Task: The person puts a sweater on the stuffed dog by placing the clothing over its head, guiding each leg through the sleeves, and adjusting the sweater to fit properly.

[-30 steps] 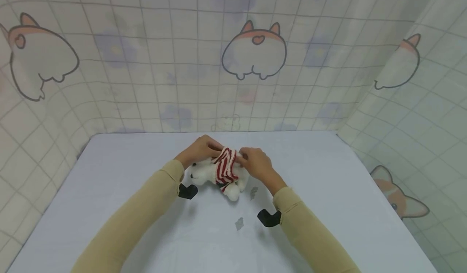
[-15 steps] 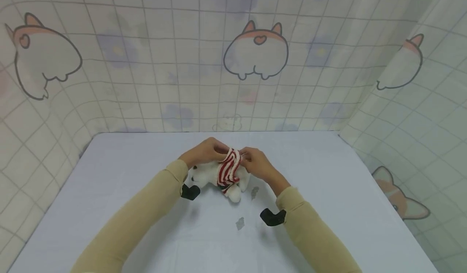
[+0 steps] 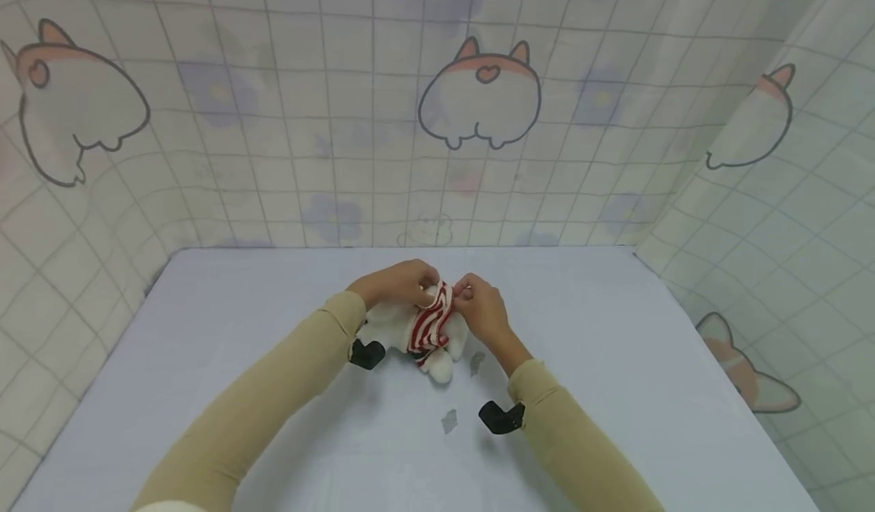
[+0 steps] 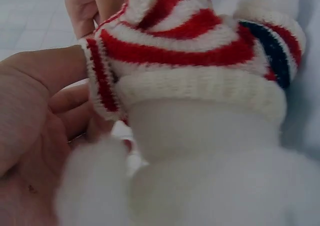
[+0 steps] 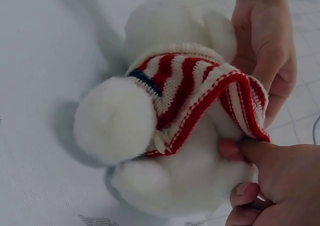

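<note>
Plush toy [image 5: 200, 141] lay crosswise on the table [image 3: 273, 292], head leftward, touching both hands; my left hand [image 3: 405, 280] pinched the striped sweater [image 3: 429, 330] headward, my right hand [image 3: 483, 308] its hem.

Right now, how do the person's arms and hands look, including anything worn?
The left sleeve and right sleeve are long, plain and tan, slightly creased. A small, angular black piece juts out beneath each. The left hand and right hand are ungloved.

The left hand [image 4: 30, 136] holds the edge of a striped sweater [image 4: 180, 49] on a white plush toy [image 4: 210, 141] beside it; just beyond shows the right hand [image 4: 92, 6].
</note>
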Available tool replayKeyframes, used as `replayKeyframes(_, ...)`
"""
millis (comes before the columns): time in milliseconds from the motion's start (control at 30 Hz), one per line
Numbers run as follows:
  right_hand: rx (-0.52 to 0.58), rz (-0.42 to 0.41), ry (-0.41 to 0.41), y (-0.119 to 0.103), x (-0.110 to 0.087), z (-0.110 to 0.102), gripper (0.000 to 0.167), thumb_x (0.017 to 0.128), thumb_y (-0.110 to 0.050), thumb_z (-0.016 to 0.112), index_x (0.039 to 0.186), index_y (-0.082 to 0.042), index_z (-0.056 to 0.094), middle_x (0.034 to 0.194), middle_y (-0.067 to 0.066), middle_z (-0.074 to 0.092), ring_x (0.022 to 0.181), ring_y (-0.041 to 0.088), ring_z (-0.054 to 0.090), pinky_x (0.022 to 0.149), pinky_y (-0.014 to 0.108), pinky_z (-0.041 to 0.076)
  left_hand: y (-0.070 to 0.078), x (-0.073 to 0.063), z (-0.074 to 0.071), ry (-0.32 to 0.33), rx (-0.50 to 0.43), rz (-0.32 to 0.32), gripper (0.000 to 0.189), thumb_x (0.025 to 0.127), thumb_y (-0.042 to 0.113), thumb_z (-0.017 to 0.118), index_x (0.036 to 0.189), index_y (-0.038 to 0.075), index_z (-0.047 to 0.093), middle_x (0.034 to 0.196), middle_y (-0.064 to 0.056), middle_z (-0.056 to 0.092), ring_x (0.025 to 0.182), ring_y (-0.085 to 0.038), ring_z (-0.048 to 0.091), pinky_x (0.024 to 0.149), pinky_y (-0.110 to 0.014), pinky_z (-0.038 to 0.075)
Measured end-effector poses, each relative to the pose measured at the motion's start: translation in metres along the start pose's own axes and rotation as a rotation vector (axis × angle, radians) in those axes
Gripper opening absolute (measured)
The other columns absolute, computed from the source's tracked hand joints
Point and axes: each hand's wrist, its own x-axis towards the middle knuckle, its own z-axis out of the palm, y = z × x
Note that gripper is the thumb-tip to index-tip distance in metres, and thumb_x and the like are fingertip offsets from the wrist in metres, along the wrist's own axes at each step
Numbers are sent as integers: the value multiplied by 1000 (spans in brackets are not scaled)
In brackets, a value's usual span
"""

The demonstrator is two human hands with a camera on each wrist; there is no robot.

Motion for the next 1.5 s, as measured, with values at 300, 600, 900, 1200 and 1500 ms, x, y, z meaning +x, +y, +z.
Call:
replayKeyframes(300,-14,29,-86,2,0,-8,15,96,-21,55,88,-10,60,63,-2,69,41,8,39,41,22,29,4,-7,20,325,-32,-77,38,77,23,73,112,10,67,114,-8,69,105,-22,62,90,-39,51)
replayKeyframes(600,42,-17,-182,3,1,-15,32,104,-32,40,119,-13,63,63,1,62,38,20,51,41,25,36,3,-10,27,311,-163,-60,37,80,17,71,115,7,64,118,-10,67,109,-23,61,91,-38,52)
replayKeyframes(900,33,-48,-236,0,-4,-15,32,103,-34,42,122,-16,61,48,2,51,54,42,58,46,27,38,11,-5,32,177,6,-57,32,84,23,67,113,12,61,113,-6,65,95,-21,57,84,-37,49)
replayKeyframes(1200,14,-53,-227,5,-6,-14,26,99,-25,49,121,-18,60,75,4,71,42,15,47,44,25,37,8,-3,38,403,-101,-12,15,80,14,67,93,12,59,104,-7,58,93,-22,56,80,-36,50)
replayKeyframes(1500,-4,-45,-180,2,-3,-16,28,97,-23,49,120,-11,60,65,8,67,40,13,47,43,24,35,-2,-14,24,424,-318,33,39,94,38,61,125,16,53,126,-3,58,109,-21,59,91,-37,52)
